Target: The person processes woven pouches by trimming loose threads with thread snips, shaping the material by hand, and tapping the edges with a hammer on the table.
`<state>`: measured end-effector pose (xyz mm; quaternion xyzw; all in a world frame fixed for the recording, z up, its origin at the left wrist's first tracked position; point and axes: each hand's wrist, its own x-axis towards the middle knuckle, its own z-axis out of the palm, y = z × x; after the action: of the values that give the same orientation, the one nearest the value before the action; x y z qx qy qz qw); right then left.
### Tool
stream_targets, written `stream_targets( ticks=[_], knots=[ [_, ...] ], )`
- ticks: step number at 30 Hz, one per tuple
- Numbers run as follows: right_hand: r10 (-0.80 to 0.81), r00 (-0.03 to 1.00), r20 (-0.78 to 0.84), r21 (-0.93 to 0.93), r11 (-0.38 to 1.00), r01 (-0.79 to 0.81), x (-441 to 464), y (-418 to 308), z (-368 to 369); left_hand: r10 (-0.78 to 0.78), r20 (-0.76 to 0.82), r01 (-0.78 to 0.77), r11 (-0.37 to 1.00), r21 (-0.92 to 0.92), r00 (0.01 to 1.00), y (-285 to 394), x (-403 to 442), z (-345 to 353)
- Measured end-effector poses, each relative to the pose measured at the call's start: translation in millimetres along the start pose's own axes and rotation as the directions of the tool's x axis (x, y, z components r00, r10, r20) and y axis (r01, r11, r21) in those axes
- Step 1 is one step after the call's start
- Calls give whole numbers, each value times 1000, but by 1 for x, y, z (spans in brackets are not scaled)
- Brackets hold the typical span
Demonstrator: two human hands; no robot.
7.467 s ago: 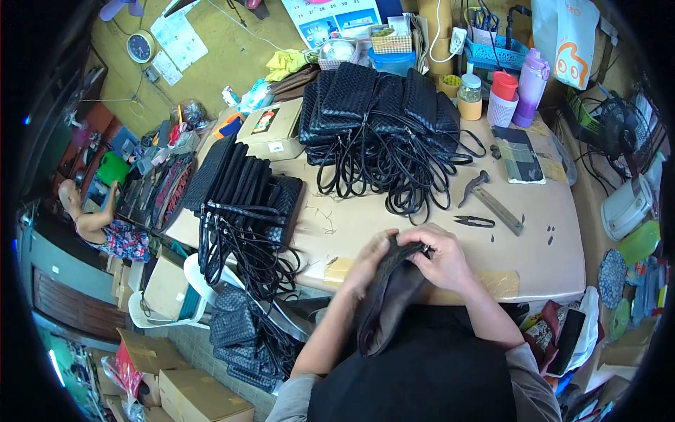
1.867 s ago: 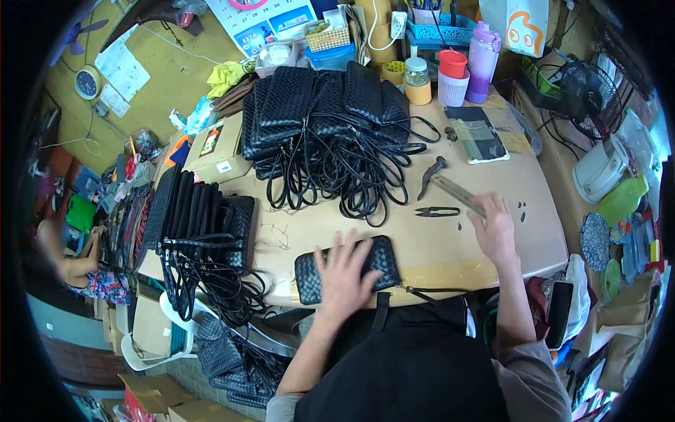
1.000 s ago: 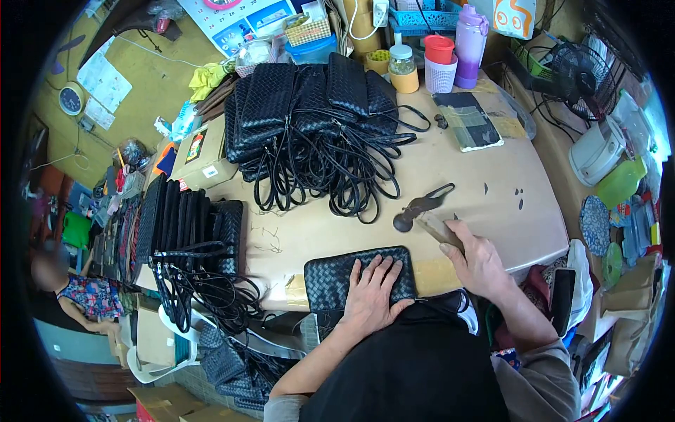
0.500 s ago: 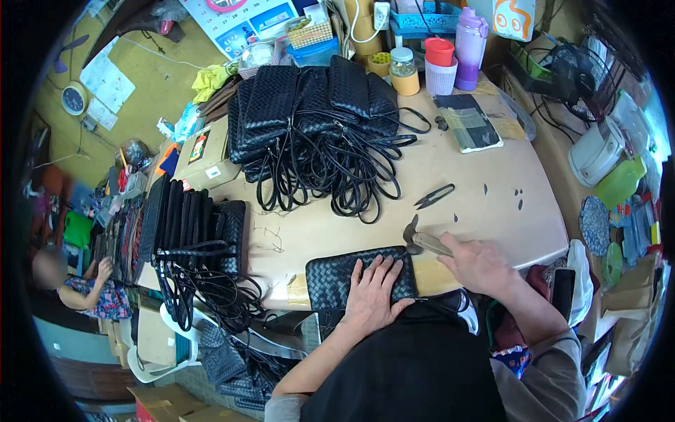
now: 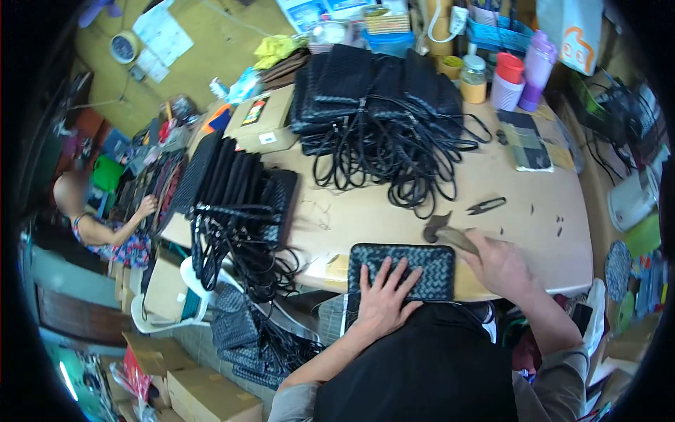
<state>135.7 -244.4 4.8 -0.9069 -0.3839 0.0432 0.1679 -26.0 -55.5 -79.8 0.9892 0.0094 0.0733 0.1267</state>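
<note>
A black woven wallet [image 5: 437, 273] lies flat at the table's near edge. My left hand [image 5: 383, 299] rests on its left half, fingers spread and palm down. In my right hand [image 5: 508, 269] is a hammer [image 5: 460, 240], gripped by its wooden handle. The dark hammer head is just beyond the wallet's far right edge; I cannot tell whether it touches anything. Thread snips [image 5: 486, 205] lie on the table past the hammer.
Black woven pouches with wrist straps [image 5: 383, 112] are piled at the back. More pouches [image 5: 235, 183] stand at the left. A notebook [image 5: 526, 141], a jar [image 5: 472, 79] and a purple bottle [image 5: 538, 70] are at the back right. Another person [image 5: 112, 235] works at far left.
The whole view has swung, so the table appears further right. My left hand has slid leftward over the wallet. The hammer head has shifted slightly left relative to the wallet's corner.
</note>
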Motion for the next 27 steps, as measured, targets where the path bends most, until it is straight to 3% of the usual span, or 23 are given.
stream_targets(
  ticks=[3,10,12,13,14,17,18,21,22,24,25,27],
  knots=[
    [-240,960,144,113,968,225,40,-28,9,-1,-6,1,1000,16,1000,0,1,1],
    [-334,927,170,296,914,276,93,-85,38,-7,-4,7,1000,24,1000,-3,-2,7],
    [-324,848,419,140,946,292,104,-78,47,-7,-3,7,1000,20,1000,-3,-2,5],
    [-374,867,330,88,927,366,108,-76,40,-6,-33,7,1000,19,999,-3,-1,6],
    [-377,865,331,85,925,371,112,-76,31,-6,-61,7,1000,20,998,-3,0,6],
    [-358,931,76,166,925,342,111,-77,36,-3,-64,4,1000,21,998,-4,-1,8],
    [-354,932,77,166,926,338,107,-71,48,1,-61,1,1000,19,998,-4,-1,8],
    [-311,880,359,99,950,295,101,-57,41,6,-51,-5,1000,24,999,-3,-2,6],
    [-304,884,355,92,952,290,99,-53,28,0,-42,1,1000,22,999,-2,-1,5],
    [-304,937,173,44,953,301,92,-44,12,4,-25,-3,1000,17,1000,-2,0,6],
    [-224,962,159,134,970,204,83,-45,5,0,-28,1,1000,16,1000,-3,0,6],
    [-182,958,223,139,978,153,61,-21,33,-11,-29,12,1000,19,1000,-2,1,5]
  ],
)
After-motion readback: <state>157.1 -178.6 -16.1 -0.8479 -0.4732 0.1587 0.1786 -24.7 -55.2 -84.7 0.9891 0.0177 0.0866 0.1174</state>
